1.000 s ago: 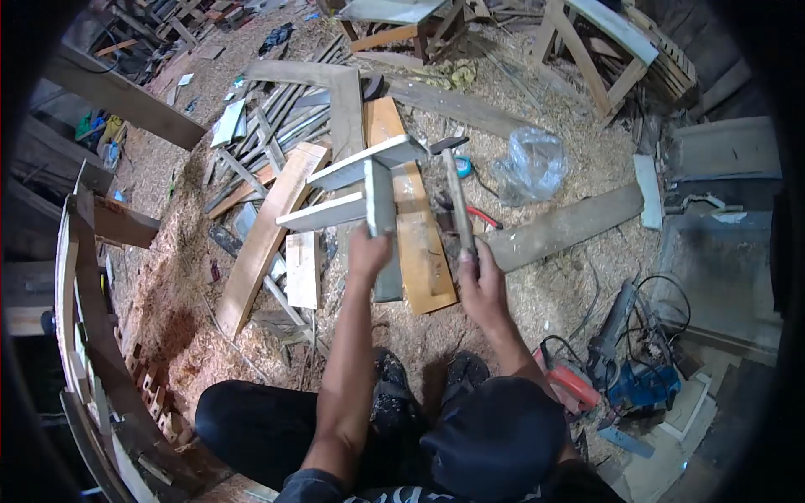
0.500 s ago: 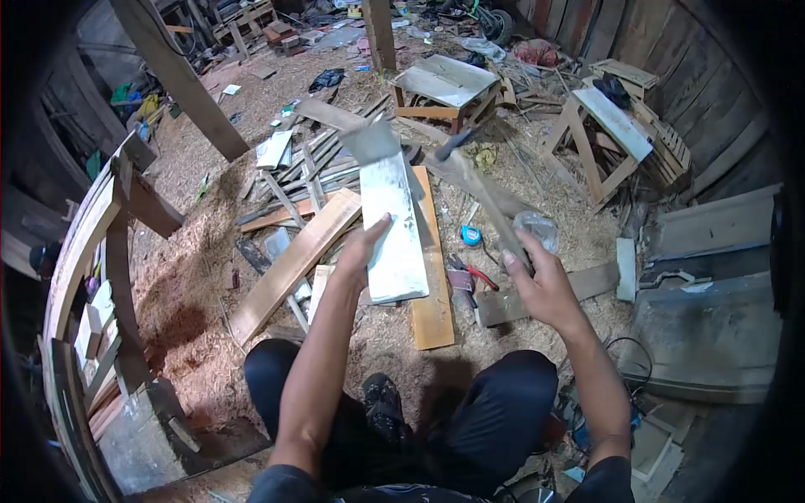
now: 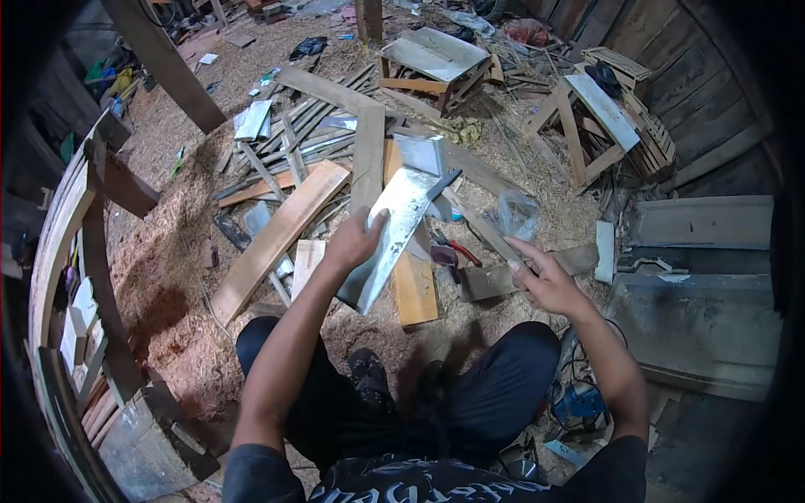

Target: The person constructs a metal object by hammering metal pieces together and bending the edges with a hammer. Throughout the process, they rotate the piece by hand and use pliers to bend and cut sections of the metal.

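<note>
My left hand (image 3: 354,241) is closed around a white-painted wooden board (image 3: 397,208), tilted with its far end pointing away from me. A short white piece (image 3: 422,154) sits crosswise at that far end. In my right hand (image 3: 541,277) is the wooden handle of a hammer (image 3: 480,220). Its dark head overlaps the board's right edge, close to the short white piece. Below lie an orange-brown plank (image 3: 415,289), red-handled pliers (image 3: 461,251) and a teal tape measure (image 3: 456,215), mostly hidden behind the hammer.
A loose plank (image 3: 281,239) and a pile of thin strips (image 3: 310,155) lie left on sawdust. Low wooden stands (image 3: 434,55) are farther back. Grey panels (image 3: 700,327) lean at right. A curved wooden frame (image 3: 63,226) rises at left, near a post (image 3: 172,71).
The hammer head has swung left and down to the board's edge. The white board has turned and tilted in my left hand. My view has shifted slightly.
</note>
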Motion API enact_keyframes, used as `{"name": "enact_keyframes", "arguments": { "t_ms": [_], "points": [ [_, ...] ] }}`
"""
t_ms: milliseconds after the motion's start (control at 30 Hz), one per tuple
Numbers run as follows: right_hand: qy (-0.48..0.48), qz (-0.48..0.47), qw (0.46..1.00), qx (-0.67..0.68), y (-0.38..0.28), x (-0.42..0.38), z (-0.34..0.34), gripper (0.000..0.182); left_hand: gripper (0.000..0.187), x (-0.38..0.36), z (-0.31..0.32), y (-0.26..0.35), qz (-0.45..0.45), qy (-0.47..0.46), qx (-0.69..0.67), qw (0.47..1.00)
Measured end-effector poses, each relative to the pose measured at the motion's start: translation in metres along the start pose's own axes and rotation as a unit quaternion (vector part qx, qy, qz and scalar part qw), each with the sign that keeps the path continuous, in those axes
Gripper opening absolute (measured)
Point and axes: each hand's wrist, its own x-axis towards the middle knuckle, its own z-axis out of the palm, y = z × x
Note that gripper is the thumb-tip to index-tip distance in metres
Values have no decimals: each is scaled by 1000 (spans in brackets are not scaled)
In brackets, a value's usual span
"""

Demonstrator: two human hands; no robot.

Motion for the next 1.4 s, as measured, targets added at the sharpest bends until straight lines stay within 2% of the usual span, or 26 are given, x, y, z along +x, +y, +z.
{"name": "enact_keyframes", "arguments": {
  "t_ms": [33,67,100,200,233,333,467,500,600,667,733,833,933,967,1067,1100,1200,1233,1333,1367,1400],
  "points": [
    [15,-21,1000,0,6,-2,7,45,62,8,1,-2,-3,-15,15,1000],
    [32,-43,999,1,10,-3,10,47,62,15,3,-1,5,-21,30,999],
    [5,-22,1000,6,7,-7,9,50,63,18,4,1,10,-28,45,999],
    [23,-2,999,22,16,-13,14,50,65,23,4,13,33,-41,80,995],
    [48,-45,998,20,26,-13,20,50,65,21,2,19,34,-52,90,994],
    [33,-4,999,-7,29,-19,23,50,66,25,4,22,51,-69,108,990],
    [115,-31,993,-19,45,-23,40,51,67,24,3,18,69,-69,117,988],
    [63,-23,997,31,43,-26,42,52,67,23,-1,19,77,-71,118,987],
    [79,-1,997,-2,42,-29,45,53,63,19,-4,22,90,-81,125,985],
    [36,-35,999,3,36,-32,56,51,62,19,-1,22,115,-71,125,983],
    [-10,-12,1000,-14,27,-38,52,51,62,18,-1,24,106,-87,142,980],
    [111,-10,993,-28,19,-43,60,51,63,16,0,23,99,-95,144,980],
    [140,-36,985,-94,28,-52,64,51,66,23,1,13,83,-88,127,984],
    [132,-57,986,-84,25,-55,67,49,68,24,0,8,75,-85,120,986],
    [187,-150,962,-133,37,-56,82,48,75,24,-16,-5,13,-96,57,994],
    [223,-151,956,-119,39,-53,90,45,79,24,-20,-8,15,-70,39,997],
    [312,-126,935,-114,39,-36,109,42,66,20,-12,-5,-16,-6,11,1000],
    [325,-142,932,-79,39,-25,115,39,62,18,2,-3,-3,54,-79,995],
    [326,-71,938,96,56,12,142,39,48,21,67,-21,103,187,-234,949],
    [305,-35,940,148,53,18,148,39,46,23,91,-25,107,239,-229,938],
    [315,-33,940,127,58,27,155,38,44,24,115,-32,109,286,-224,925]
  ]
}}
